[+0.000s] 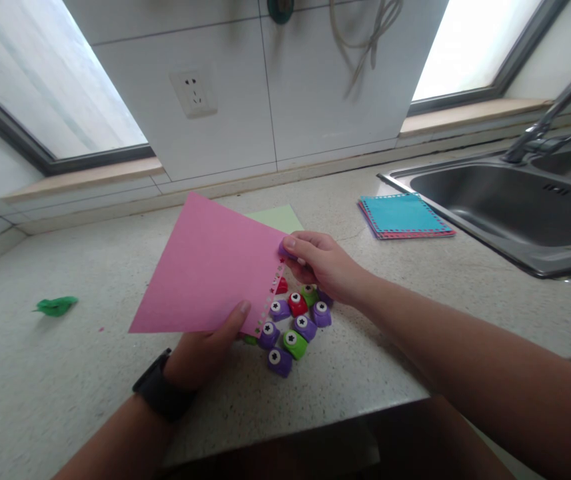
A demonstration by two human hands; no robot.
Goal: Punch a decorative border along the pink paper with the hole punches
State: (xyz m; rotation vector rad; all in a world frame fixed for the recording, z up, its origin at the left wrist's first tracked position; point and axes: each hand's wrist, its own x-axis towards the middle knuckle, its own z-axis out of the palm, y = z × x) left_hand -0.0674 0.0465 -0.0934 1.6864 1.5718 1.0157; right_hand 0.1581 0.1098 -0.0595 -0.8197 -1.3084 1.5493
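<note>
Head view showed a pink sheet of paper (210, 270) raised at a slant over the counter (360, 363), with a row of small cut-out shapes along its right edge. At the upper end of that row, a purple punch (284, 250) sat on the edge, gripped in the right hand (322, 260) with the thumb on top. The left hand (210, 353) pinched the sheet's lower edge, thumb above, the other fingers hidden underneath; a dark watch (162, 390) circled that wrist. Just below the sheet's right side lay a cluster of purple, green and red punches (305, 327). Behind the sheet, a pale green sheet (282, 217) showed partly. Farther right, a blue-topped paper stack (405, 215) lay near the sink (480, 193); well to the left was a green scrap (56, 306).
</note>
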